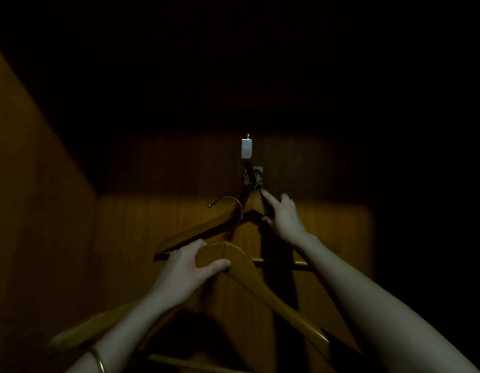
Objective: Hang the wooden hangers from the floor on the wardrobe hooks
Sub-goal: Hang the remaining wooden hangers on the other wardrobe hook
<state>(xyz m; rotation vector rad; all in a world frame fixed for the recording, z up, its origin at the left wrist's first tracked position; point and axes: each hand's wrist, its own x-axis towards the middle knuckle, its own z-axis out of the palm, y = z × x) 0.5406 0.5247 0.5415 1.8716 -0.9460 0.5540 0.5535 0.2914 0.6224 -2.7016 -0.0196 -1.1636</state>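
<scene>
While the right hand [283, 216] pinches a hung hanger's [249, 211] neck just below the wall hook [253, 175], probably seating it, the left hand [190, 267] grips the next wooden hanger [260, 286] further below, ready to hang.

White tag [246, 148] — bracelet [98, 359] (gold).

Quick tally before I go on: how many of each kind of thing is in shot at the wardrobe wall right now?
Tan wooden hangers with metal hooks: 2, one gripped by the left hand at its crown, one behind it by the right hand.
White wall hooks: 1
Gold bangles: 1
Total: 4
</scene>
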